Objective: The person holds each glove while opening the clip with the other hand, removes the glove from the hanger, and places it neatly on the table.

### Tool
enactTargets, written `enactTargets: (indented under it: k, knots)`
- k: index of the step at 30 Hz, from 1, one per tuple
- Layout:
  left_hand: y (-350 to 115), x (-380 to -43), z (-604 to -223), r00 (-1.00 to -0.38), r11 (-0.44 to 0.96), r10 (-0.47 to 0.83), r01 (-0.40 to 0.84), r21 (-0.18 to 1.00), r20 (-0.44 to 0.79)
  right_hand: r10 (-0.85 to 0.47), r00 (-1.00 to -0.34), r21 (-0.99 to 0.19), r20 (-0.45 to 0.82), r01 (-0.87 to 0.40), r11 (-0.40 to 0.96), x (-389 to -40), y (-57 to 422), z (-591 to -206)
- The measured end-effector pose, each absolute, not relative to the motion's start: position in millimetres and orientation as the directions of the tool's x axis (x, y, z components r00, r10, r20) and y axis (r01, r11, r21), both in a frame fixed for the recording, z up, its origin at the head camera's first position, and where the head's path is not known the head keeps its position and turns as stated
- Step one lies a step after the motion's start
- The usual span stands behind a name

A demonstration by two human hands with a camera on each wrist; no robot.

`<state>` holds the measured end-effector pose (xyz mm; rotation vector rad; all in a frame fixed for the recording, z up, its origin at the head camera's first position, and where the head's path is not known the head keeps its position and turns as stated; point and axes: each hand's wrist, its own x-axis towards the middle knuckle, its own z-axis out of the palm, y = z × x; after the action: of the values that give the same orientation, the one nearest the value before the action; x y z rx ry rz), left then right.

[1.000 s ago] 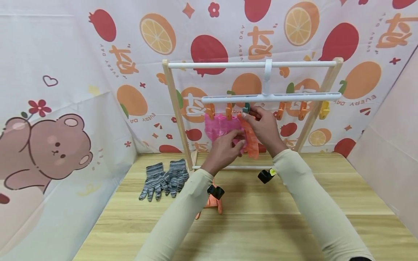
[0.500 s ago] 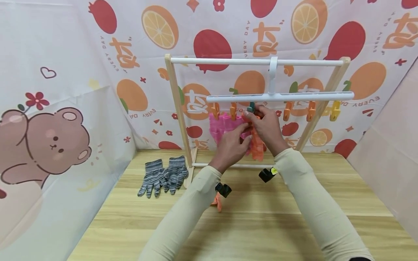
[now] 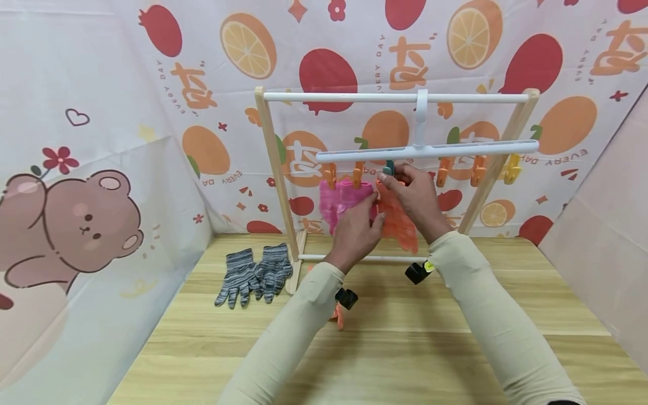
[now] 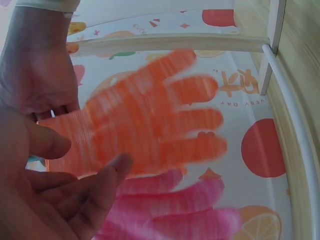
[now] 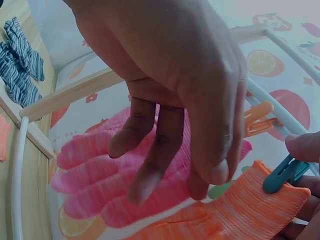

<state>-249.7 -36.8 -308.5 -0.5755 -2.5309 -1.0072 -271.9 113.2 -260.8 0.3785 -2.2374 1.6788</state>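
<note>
Near centre in the head view, the orange glove [image 3: 397, 216] is hung cuff-up, slanting lower right, below the teal clip [image 3: 388, 167] pinched by the nearer right hand [image 3: 418, 196]; by the left hand [image 3: 356, 229], fingers parted, nothing is held.

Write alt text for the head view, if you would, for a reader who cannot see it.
A person's right grip pinches a teal clip on an orange glove under a white hanger. The left grip is in front of a pink glove, which hangs from two orange clips; striped gray gloves lie on the wooden table to the left.
</note>
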Motion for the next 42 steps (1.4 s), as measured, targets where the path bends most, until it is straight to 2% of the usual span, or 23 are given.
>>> enactTargets:
  k: [5, 11, 19, 28, 34, 42]
  knots:
    - [-37.8, -253.9, -309.9, -0.857, 0.649, 0.185, 0.473, 0.595, 0.481, -0.048, -0.907, -0.871, 0.417, -0.415, 0.265, -270.0, 115.2, -260.6]
    - [-37.1, -259.5, -306.0, -0.912, 0.481, 0.153, 0.405, 0.778, 0.380, -0.063, -0.914, -0.884, 0.401, -0.404, 0.236, -268.7, 115.3, -260.0]
    - [-40.0, -262.3, -306.2, -0.930, 0.335, 0.125, 0.368, 0.867, 0.347, -0.085, -0.919, -0.906, 0.385, -0.394, 0.152, -267.6, 113.8, -256.6]
    - [-40.6, -262.2, -305.0, -0.936, 0.288, 0.114, 0.351, 0.891, 0.332, -0.069, -0.917, -0.914, 0.392, -0.397, 0.081, -267.2, 116.8, -252.4]
    - [-42.5, -263.6, -305.2, -0.931, 0.278, 0.107, 0.366, 0.888, 0.350, -0.042, -0.910, -0.905, 0.413, -0.415, 0.087, -270.2, 115.8, -255.1]
    - [-45.5, -264.4, -304.8, -0.921, 0.274, 0.131, 0.389, 0.879, 0.367, 0.032, -0.908, -0.898, 0.417, -0.407, 0.164, -269.6, 116.9, -256.2]
